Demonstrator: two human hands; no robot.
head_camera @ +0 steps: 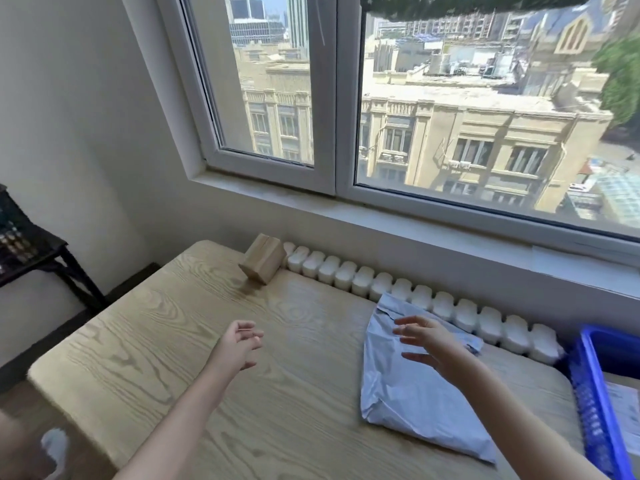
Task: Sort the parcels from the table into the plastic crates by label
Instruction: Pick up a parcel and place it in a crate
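A pale blue-grey plastic mailer parcel (412, 400) lies flat on the wooden table (180, 344), right of centre. My right hand (433, 344) hovers just above its far half, fingers spread and holding nothing. My left hand (240, 344) floats over the bare table middle with loosely curled fingers, empty. A small cardboard box parcel (263, 258) stands tilted at the table's far edge. A blue plastic crate (595, 393) sits at the right edge, with a labelled parcel (627, 407) partly visible inside.
A white radiator (408, 292) runs along the table's far side under the window sill (450, 223). A dark metal stand (31, 251) is at the left against the wall. The table's left edge drops to a dark floor.
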